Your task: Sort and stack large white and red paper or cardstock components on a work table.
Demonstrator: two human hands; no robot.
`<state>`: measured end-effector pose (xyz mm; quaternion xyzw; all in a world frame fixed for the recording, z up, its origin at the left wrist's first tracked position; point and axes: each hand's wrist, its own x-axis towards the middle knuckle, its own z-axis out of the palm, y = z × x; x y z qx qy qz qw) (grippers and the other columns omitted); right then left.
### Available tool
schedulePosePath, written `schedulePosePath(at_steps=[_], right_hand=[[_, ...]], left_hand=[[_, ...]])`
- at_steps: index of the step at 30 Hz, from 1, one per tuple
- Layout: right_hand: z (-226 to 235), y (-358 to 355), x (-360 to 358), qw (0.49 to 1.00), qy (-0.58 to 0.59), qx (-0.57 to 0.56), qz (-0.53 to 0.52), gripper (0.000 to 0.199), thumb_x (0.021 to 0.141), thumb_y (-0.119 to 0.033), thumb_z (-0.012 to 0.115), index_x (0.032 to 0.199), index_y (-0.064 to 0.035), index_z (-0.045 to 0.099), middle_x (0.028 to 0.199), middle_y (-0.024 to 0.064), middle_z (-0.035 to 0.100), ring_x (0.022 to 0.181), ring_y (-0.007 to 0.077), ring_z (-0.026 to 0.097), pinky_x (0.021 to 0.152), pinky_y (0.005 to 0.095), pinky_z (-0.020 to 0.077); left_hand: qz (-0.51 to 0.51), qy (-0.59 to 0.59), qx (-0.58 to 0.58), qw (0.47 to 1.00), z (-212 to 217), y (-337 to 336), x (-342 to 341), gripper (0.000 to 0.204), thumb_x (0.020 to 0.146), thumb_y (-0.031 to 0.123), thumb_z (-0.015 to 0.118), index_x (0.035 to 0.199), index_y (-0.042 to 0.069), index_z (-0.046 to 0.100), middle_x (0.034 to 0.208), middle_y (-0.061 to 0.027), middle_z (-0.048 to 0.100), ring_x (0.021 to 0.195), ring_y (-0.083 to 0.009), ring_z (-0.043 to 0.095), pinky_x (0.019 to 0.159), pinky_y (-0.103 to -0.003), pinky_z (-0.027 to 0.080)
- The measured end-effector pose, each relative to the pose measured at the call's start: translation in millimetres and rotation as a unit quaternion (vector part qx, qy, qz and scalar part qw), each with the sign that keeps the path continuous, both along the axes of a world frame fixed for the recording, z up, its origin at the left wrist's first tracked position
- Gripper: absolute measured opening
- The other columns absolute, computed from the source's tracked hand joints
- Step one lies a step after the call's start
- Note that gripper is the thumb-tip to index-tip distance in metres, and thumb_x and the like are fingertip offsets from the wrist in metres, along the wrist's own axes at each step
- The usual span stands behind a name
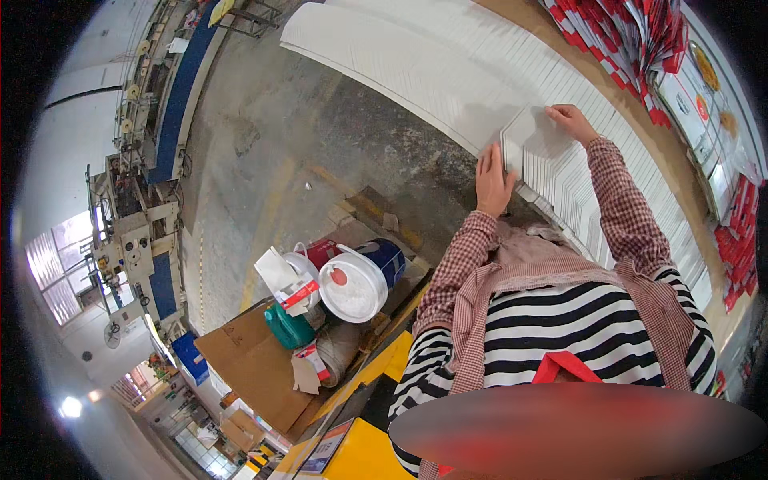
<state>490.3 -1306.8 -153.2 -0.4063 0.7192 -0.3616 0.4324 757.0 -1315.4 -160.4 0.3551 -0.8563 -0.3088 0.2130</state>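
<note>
A long row of white cards [416, 56], laid overlapping like roof tiles, curves over the tabletop [680, 164] and serves as the landmark here. A small stack of white cards [530, 138] sits on the middle of that row, raised a little above it, its left side level with the row's near left edge.

The left hand [494, 186] is at that left edge of the row, fingers stretched out along the side of the stack; its grip is apart, the thumb standing away from the fingers. The right hand [570, 122] is over the row, at the upper right corner of the stack, with bent fingertips at the card's edge; whether its grip is clamped on a card or only touching, I cannot tell. Both forearms wear checked sleeves [628, 204], and they come up from below the row.

To the right of the row, beyond a brown strip of tabletop, lie red and white packets [620, 44], with more red packets [740, 240] further down. To the left of the row is the grey floor [264, 136], and past it a long machine [132, 240] with a blue belt [170, 120]. Lower left of the row stand an open white bucket [354, 290], a blue tub [386, 260] and a teal jug [286, 326], near a flat piece of cardboard [244, 364].
</note>
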Motion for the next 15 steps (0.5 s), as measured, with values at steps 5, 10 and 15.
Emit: schedulePosePath(at_steps=[5, 10, 15], right_hand=[[-16, -7, 12, 0.972, 0.204, 0.084, 0.081, 0.041, 0.080, -0.040, 0.057, 0.071, 0.0001, 0.055, 0.059, 0.0064, 0.045, 0.058, 0.0122, 0.044, 0.055, 0.0292, 0.0358], [-35, -3, 15, 0.972, 0.234, 0.029, 0.001, 0.046, 0.074, -0.048, 0.058, 0.075, -0.0021, 0.058, 0.063, 0.0138, 0.054, 0.061, 0.0229, 0.054, 0.055, 0.0363, 0.0384], [-53, -1, -2, 0.984, 0.176, -0.008, -0.030, 0.046, 0.075, -0.047, 0.058, 0.072, -0.0016, 0.057, 0.059, 0.0117, 0.051, 0.057, 0.0197, 0.050, 0.054, 0.0355, 0.0374]], left_hand=[[-0.051, -0.059, -0.017, 0.997, -15, 0, 8, 0.068, 0.084, 0.027, 0.050, 0.132, -0.005, 0.014, 0.132, -0.0235, 0.028, 0.123, -0.0356, 0.027, 0.102, -0.043, 0.021], [-0.068, -0.047, -0.004, 0.997, -20, 3, 9, 0.069, 0.082, 0.019, 0.054, 0.132, -0.006, 0.013, 0.133, -0.0265, 0.024, 0.123, -0.0385, 0.025, 0.102, -0.042, 0.023], [-0.083, -0.050, -0.004, 0.995, -24, 4, 5, 0.066, 0.084, 0.022, 0.051, 0.131, -0.007, 0.015, 0.133, -0.0278, 0.022, 0.125, -0.0376, 0.023, 0.103, -0.042, 0.022]])
